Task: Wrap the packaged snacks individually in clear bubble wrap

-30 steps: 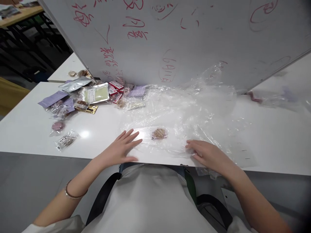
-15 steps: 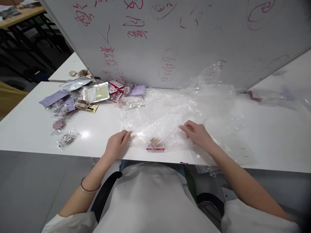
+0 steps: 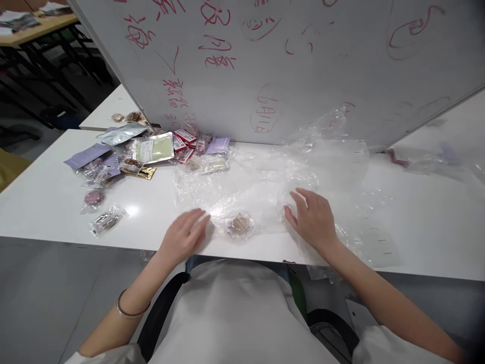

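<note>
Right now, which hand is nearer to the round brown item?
Left. The left hand is close by the item's left side; the right hand is across a wider gap.

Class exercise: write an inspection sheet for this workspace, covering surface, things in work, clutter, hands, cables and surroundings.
Surface: white table, glare at left.
Things in work: round brown snack in crinkled see-through film.
Clutter: heaped packets back left; pink round packet nearer the front.
Hands: left hand and right hand flank the snack; right fingers parted, left grip unclear.
Cables: nothing seen.
Surroundings: whiteboard with red writing behind.
</note>
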Tool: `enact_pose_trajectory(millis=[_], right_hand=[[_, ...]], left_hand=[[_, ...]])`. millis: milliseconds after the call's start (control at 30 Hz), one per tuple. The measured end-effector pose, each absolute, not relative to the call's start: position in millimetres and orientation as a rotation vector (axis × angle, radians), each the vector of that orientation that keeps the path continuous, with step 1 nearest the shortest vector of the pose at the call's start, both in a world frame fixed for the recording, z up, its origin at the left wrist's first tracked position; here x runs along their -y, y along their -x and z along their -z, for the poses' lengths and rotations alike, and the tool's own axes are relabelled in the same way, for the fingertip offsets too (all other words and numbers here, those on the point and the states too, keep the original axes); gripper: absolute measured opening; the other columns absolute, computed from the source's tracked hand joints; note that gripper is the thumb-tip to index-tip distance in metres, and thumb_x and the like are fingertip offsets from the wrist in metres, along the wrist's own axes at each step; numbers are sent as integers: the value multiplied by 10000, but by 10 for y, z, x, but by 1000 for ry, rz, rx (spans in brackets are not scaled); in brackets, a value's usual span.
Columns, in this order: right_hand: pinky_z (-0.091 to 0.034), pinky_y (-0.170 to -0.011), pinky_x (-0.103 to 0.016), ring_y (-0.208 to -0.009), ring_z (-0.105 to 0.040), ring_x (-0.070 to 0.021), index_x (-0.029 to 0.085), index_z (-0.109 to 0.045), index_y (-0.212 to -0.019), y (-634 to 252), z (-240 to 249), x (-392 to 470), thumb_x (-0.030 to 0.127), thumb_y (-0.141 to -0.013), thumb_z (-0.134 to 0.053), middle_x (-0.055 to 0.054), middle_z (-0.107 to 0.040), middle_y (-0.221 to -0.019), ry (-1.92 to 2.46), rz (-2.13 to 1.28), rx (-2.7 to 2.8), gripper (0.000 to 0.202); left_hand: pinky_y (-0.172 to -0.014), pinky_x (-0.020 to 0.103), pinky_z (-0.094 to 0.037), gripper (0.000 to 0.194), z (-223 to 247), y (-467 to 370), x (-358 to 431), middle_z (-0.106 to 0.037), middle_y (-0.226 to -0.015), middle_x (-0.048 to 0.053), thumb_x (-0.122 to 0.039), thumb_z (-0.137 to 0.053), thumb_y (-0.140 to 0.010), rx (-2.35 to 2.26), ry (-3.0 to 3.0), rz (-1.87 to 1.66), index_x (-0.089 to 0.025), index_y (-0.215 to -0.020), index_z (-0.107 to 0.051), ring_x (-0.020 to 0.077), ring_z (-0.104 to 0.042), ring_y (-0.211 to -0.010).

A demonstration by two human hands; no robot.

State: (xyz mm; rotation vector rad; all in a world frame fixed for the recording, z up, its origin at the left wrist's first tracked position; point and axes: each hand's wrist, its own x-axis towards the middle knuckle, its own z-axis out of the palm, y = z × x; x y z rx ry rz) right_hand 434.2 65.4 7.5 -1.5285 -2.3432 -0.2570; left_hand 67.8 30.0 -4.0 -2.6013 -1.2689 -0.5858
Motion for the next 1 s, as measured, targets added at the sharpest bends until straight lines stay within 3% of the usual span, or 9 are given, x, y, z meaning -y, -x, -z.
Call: enact_pose_trajectory(millis=[100,200,300,433,567,667,733,833,1000], right_hand=[[-537,-991,-417,-1159,-632,-215,275,-609,-1247,-4370,-67,-511,143,-945,-490,-53,-693,-1203,916,78,2684,351],[-514,-1063,-381,-1268,-577,-184,241,-559,-1355,-4321,19,-454,119,-947,-473,-35,-650,-1322,477,-43,2874,435],[-479,-1088,-477,-1374,-473,-269,108,-499,-1418,-4271,113,-525,176,-949,-481,-147,-554,-1429,653,-58,2828,474],[-534,-996,-425,-1287,-562,-246,110,-548,-1358,-4278,143,-673,26,-926,-397,-155,-620,-1344,845,-13,2769,465],[-562,-735,-341,-914,-706,-221,146,-662,-1115,-4324,47,-740,9,-916,-335,-110,-742,-981,1050,-29,2742,406],[-461,-571,-288,-657,-646,-187,185,-650,-926,-4365,-82,-787,115,-910,-370,-56,-712,-774,1338,-257,2623,289],[-400,-544,-266,-594,-598,-165,213,-623,-862,-4387,-172,-851,150,-880,-377,-15,-677,-695,1532,-519,2506,254],[-379,-527,-264,-539,-547,-150,227,-580,-759,-4404,-264,-1000,203,-860,-379,4,-632,-617,1720,-969,2337,226],[-403,-488,-278,-535,-560,-152,221,-522,-601,-4520,-342,-1313,296,-787,-522,-43,-657,-665,1814,-1314,2283,201]], left_hand=[[-1046,408,-506,430,42,-643,-213,-636,-1337,101,-203,-529,-959,941,2940,553,-223,-1388,-507,262,-562,-1296],[-1121,462,-449,463,55,-631,-195,-606,-1389,82,-296,-545,-974,1030,3012,456,-228,-1429,-490,282,-499,-1361],[-1140,492,-429,473,53,-601,-229,-584,-1415,86,-370,-544,-977,1159,3037,395,-209,-1421,-512,288,-481,-1375],[-1134,449,-448,379,11,-517,-297,-591,-1409,43,-236,-384,-1031,1332,3114,501,-243,-1347,-595,219,-524,-1343],[-1016,415,-537,349,-47,-395,-384,-705,-1243,43,-398,-444,-1005,1794,3148,767,-244,-1155,-718,244,-642,-1198],[-837,334,-577,362,-75,-340,-454,-775,-978,53,-516,-558,-922,2270,2974,1000,-218,-911,-763,235,-724,-931],[-690,286,-549,386,-82,-351,-496,-749,-773,40,-547,-576,-893,2509,2843,1049,-202,-812,-729,199,-699,-732],[-560,258,-448,422,-92,-437,-554,-592,-527,-15,-567,-499,-920,2630,2732,911,-206,-748,-635,153,-562,-519],[-533,275,-309,441,-148,-537,-637,-582,-600,11,-530,-403,-964,2350,2642,380,-220,-655,-461,177,-530,-555]])
